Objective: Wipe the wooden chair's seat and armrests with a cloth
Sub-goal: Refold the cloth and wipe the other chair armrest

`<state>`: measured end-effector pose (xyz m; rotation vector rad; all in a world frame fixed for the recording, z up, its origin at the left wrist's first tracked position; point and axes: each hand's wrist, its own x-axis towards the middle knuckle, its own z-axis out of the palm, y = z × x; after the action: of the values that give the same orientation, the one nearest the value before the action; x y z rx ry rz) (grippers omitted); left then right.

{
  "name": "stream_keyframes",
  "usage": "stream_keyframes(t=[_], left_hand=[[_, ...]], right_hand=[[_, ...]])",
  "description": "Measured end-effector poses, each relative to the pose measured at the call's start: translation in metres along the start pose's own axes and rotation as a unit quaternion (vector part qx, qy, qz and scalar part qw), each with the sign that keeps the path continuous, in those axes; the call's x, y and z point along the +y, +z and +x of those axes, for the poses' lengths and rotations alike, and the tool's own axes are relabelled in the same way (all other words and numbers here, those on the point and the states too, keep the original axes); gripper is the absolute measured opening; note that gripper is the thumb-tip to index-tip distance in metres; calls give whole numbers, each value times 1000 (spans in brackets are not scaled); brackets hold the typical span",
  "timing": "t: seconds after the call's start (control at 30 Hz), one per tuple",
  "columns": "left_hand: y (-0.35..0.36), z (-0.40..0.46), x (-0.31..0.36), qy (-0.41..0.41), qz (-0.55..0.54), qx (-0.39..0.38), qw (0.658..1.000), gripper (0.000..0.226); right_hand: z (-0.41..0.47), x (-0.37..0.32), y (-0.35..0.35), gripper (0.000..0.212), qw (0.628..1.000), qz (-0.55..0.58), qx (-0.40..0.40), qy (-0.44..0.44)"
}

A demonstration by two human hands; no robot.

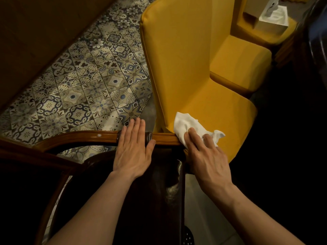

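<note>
The wooden chair's glossy brown armrest (85, 137) curves across the lower middle of the view, above its dark seat (159, 200). My left hand (133, 151) lies flat on the armrest, fingers together and extended, holding nothing. My right hand (205, 154) presses a crumpled white cloth (185, 124) onto the armrest's right end, where the wood meets the yellow chair. Part of the cloth is hidden under my fingers.
A yellow upholstered chair (185, 59) stands directly beyond the armrest, with a second yellow chair (242, 64) behind it. Patterned floor tiles (85, 85) spread to the left. A white box (273, 16) sits at the upper right. The right side is dark.
</note>
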<state>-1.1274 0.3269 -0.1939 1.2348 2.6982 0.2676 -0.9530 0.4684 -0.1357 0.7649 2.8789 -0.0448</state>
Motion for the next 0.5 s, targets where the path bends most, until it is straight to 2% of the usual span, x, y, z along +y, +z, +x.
stream_keyframes(t=[0.13,0.23,0.3,0.4,0.5], left_hand=[[0,1,-1,1,1,-5,1000,73],[0,1,0,2,-4,-7,1000,73],[0,1,-1,3,-4,-5,1000,73],[0,1,-1,3,-2,-6,1000,73],[0,1,0,2,-1,-10,1000,72]], right_hand=[[-1,12,1,64,999,-2,16,33],[-9,31,7,51,994,17,19,107],[-17,43,12,52,989,24,28,141],[-18,49,8,51,987,50,68,138],[-5,41,-12,52,986,87,109,93]])
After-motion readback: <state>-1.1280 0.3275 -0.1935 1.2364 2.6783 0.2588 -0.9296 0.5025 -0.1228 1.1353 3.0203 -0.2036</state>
